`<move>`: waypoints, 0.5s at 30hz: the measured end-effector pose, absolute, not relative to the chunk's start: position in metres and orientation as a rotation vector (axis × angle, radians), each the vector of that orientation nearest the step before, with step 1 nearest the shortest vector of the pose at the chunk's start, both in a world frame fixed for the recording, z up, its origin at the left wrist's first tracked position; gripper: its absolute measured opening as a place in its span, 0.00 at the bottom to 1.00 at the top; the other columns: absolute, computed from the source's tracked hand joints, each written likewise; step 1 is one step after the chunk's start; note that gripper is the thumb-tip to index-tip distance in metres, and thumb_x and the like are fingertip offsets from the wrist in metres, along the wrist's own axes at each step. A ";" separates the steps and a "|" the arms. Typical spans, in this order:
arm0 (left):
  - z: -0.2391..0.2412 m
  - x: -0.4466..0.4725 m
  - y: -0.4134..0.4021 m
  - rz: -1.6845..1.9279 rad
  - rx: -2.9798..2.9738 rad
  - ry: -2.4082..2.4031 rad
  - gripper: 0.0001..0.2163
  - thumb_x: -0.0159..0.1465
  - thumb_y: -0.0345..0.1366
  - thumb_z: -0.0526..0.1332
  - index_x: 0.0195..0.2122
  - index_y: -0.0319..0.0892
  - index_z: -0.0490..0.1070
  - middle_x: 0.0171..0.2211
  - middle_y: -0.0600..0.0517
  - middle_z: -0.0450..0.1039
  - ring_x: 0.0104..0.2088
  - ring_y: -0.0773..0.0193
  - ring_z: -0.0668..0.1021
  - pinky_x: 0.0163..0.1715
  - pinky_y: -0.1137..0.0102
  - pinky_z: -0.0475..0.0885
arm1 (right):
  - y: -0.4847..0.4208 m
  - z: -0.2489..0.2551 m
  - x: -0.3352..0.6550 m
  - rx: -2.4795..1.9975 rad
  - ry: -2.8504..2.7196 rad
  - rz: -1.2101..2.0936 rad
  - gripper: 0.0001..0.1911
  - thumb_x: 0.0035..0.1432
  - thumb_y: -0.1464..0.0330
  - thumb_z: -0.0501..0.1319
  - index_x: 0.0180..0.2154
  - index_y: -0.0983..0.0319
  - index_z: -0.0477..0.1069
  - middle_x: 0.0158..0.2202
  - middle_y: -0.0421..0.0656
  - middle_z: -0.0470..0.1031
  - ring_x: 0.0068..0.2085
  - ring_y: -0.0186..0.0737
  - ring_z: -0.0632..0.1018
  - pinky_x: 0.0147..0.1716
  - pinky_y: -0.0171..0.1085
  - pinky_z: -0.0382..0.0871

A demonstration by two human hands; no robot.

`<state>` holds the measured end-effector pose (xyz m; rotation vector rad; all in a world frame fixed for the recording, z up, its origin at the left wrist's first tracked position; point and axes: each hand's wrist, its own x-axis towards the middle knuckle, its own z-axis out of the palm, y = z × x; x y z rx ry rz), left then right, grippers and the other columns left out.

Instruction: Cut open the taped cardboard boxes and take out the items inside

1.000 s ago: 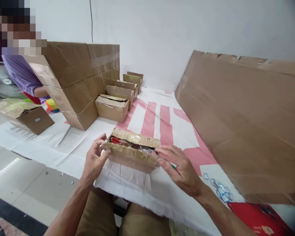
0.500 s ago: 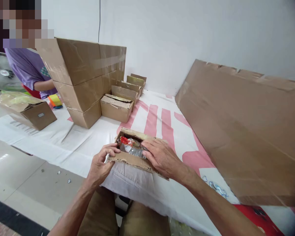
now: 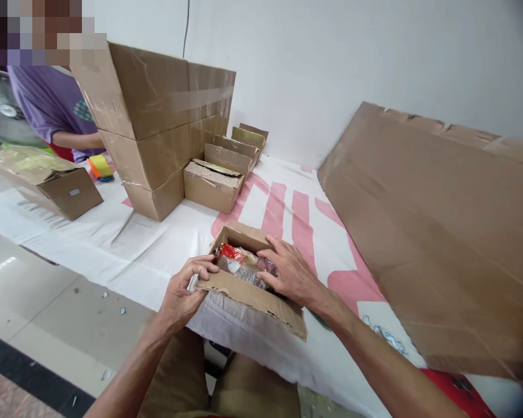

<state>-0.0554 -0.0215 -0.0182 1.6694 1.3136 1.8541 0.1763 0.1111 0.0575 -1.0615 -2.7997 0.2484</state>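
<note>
A small open cardboard box point(image 3: 250, 288) lies on the cloth-covered table in front of me, with a torn-edged flap folded out toward my body. Inside are clear plastic packets point(image 3: 244, 270), one with red and silver print. My left hand point(image 3: 188, 287) holds the box's left end, thumb under the flap and fingers curled over the edge. From the right, my right hand point(image 3: 287, 270) reaches over the other end. Its fingers are spread, the tips on the packets and near the far wall. The palm hides that end of the box.
Stacked taped cartons point(image 3: 157, 128) stand at the left, beside a row of open boxes point(image 3: 213, 186). A large cardboard sheet point(image 3: 427, 244) leans at the right. Another carton point(image 3: 47, 180), tape rolls point(image 3: 100, 167) and a person in a purple shirt point(image 3: 47, 107) are at far left.
My right hand's fingers have spread apart over the packets, showing more of the box's inside. The near flap hangs lower at its right end. My left hand keeps its hold.
</note>
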 end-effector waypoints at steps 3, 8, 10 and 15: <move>-0.014 -0.053 -0.022 1.856 1.652 1.398 0.12 0.58 0.21 0.58 0.35 0.47 0.68 0.39 0.52 0.83 0.52 0.60 0.82 0.53 0.62 0.78 | 0.107 0.056 0.169 -1.049 -2.713 0.264 0.06 0.60 0.71 0.64 0.41 0.62 0.77 0.66 0.57 0.69 0.66 0.61 0.70 0.62 0.60 0.65; -0.007 -0.049 -0.025 1.844 1.558 1.649 0.09 0.57 0.25 0.59 0.35 0.46 0.72 0.36 0.52 0.82 0.45 0.59 0.84 0.48 0.64 0.78 | 0.111 0.066 0.171 -0.850 -2.376 0.717 0.07 0.61 0.69 0.62 0.29 0.60 0.74 0.59 0.52 0.76 0.63 0.53 0.73 0.61 0.55 0.65; -0.006 -0.049 -0.027 1.823 1.521 1.728 0.07 0.57 0.28 0.60 0.34 0.46 0.74 0.37 0.51 0.81 0.44 0.58 0.84 0.47 0.64 0.78 | 0.112 0.072 0.177 -0.847 -2.141 1.017 0.09 0.60 0.65 0.63 0.28 0.60 0.74 0.54 0.50 0.79 0.59 0.51 0.76 0.58 0.50 0.68; 0.003 -0.044 -0.026 1.777 1.536 1.861 0.06 0.57 0.32 0.60 0.34 0.45 0.75 0.37 0.50 0.82 0.41 0.57 0.84 0.44 0.64 0.77 | 0.109 0.086 0.191 -0.872 -1.635 1.507 0.17 0.50 0.56 0.74 0.26 0.61 0.75 0.38 0.43 0.82 0.36 0.38 0.78 0.37 0.37 0.71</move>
